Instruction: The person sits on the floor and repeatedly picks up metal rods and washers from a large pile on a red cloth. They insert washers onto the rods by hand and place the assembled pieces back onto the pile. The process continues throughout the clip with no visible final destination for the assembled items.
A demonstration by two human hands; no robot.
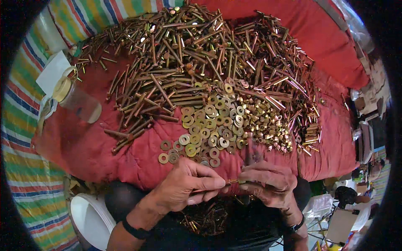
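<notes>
Mostly red cloth (83,142) w/ brass bolts (188,54)

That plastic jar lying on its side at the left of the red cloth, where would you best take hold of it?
Probably around the clear body of the plastic jar, coming from above with the grip across its width. It lies tipped over on the red cloth, its pale lid pointing up-left toward the striped sheet, so the round sides are open while the lid end is crowded.

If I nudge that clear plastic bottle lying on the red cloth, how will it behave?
The clear bottle lies on its side, so it would probably roll. It looks empty, so likely light and easily shifted. The soft red cloth may slow it, but the loose bolts close beside it could stop it.
</notes>
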